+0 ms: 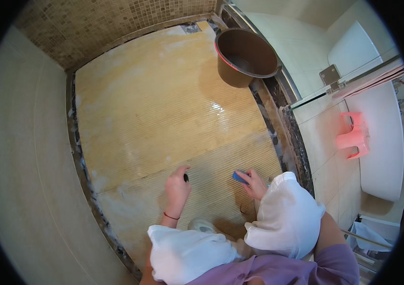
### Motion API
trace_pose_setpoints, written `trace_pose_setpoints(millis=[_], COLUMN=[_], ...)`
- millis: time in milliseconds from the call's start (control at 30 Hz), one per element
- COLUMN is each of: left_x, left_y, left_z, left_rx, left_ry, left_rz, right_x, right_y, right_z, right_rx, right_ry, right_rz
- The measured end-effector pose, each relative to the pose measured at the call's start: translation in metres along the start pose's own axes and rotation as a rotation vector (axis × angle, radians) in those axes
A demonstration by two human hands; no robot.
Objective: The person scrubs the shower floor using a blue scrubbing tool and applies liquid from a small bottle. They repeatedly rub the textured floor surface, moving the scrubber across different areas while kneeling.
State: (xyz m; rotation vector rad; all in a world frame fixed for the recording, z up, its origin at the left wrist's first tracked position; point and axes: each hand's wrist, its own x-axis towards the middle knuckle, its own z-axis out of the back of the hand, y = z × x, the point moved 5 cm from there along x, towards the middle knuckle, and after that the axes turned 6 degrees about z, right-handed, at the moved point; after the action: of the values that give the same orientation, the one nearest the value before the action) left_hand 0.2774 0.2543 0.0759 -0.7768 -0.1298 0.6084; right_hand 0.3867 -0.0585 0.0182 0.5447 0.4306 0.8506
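Note:
Over the wet, ribbed yellowish shower floor (159, 107), my left hand (177, 188) has its fingers curled around a small black object (186, 177). Most of that object is hidden by the hand, so its kind is unclear. A red cord bracelet circles the left wrist. To the right, beside my knee, my right hand (255, 184) grips a small blue block (241, 177), perhaps a sponge or a brush. The block is low, at or just above the ribbed floor; contact is hard to judge. Patches of whitish suds lie along the floor's left side.
A brown plastic bucket (226, 73) stands at the far right corner. Dark stone curbing (296, 142) and a glass panel edge (308, 101) bound the right side. Beyond are a pink plastic stool (353, 137) and a white bathtub (380, 156). A tiled wall (20, 149) rises at left.

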Motion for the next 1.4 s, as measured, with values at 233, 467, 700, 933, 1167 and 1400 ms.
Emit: trace_pose_setpoints(millis=[233,467,700,933,1167,1400], left_x=[0.005,0.004,0.004,-0.002,0.006,0.003], left_y=[-0.001,0.003,-0.001,0.004,-0.003,-0.002], left_z=[0.010,0.007,0.004,0.016,0.003,0.008], left_rx=[0.003,0.054,0.073,0.140,0.092,0.120], left_ry=[-0.016,0.011,0.026,-0.017,-0.023,-0.035], left_rz=[-0.022,0.035,0.017,-0.006,-0.038,-0.051], right_x=[0.070,0.087,0.060,0.077,0.058,0.073], right_y=[-0.001,-0.054,-0.132,-0.088,-0.152,-0.134], right_z=[-0.012,-0.019,0.046,0.001,0.037,0.045], right_rx=[-0.049,-0.289,-0.247,-0.244,-0.256,-0.182], right_ry=[-0.007,-0.044,-0.379,-0.117,-0.268,-0.147], right_rz=[-0.003,-0.068,-0.278,-0.086,-0.238,-0.220])
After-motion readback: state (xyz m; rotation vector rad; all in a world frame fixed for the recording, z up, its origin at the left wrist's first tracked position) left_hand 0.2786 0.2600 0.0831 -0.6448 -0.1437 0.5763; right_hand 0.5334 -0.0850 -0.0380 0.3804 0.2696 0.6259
